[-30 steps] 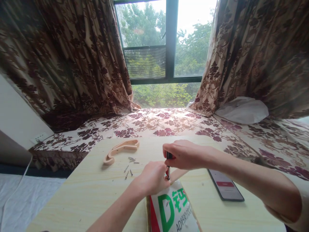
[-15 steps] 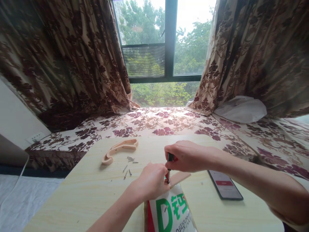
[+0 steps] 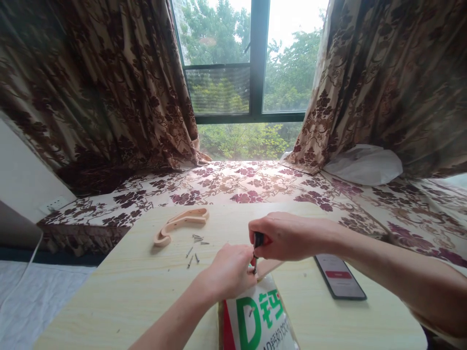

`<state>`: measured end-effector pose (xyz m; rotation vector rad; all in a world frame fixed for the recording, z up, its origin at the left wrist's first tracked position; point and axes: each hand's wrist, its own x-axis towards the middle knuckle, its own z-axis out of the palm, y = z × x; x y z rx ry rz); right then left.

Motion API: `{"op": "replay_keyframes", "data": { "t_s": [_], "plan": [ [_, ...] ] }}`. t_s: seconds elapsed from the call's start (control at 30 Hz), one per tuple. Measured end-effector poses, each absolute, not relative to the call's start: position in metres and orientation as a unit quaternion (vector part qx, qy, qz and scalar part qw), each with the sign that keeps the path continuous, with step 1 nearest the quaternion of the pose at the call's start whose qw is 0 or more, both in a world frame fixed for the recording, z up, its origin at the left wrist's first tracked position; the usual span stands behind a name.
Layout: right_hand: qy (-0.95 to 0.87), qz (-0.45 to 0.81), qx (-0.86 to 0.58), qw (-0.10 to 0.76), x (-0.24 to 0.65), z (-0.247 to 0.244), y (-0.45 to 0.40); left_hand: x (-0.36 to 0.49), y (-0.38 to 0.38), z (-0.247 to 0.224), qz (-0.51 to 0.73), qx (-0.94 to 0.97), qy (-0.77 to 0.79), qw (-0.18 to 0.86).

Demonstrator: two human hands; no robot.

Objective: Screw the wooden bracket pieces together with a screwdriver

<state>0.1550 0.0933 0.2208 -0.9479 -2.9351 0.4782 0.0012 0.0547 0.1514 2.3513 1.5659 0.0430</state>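
Your right hand (image 3: 280, 236) grips the screwdriver (image 3: 259, 239); press straight down. Just below it, your left hand (image 3: 233, 270) curls by the wooden strip (image 3: 270, 267), its hold unclear.

Floral curtains (image 3: 142, 82) and a matching window seat (image 3: 233, 184) suggest a home.

Open tabletop (image 3: 120, 291) left of the hands (image 3: 233, 270), screws (image 3: 197, 239) and curved wooden piece (image 3: 184, 218) blocking farther ahead, phone (image 3: 341, 278) obstructing at right

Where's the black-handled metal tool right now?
Head view, lower half, slightly right of centre: the black-handled metal tool is in the right hand, its metal end beside the left hand.
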Motion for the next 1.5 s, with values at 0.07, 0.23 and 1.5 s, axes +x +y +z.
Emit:
{"op": "replay_keyframes", "data": {
  "t_s": [0.07,0.23,1.5],
  "plan": [
    [-0.939,0.161,-0.302,0.021,0.156,0.220,0.093,0.001,0.055,0.151,0.016,0.824,0.544,0.154],
    [-0.935,0.198,-0.293,0.038,0.155,0.216,0.094,0.000,0.055,0.148,0.021,0.830,0.536,0.154],
    [-0.956,0.081,-0.277,-0.050,0.150,0.235,0.090,0.001,0.057,0.151,-0.007,0.812,0.556,0.179]
  ]
}}
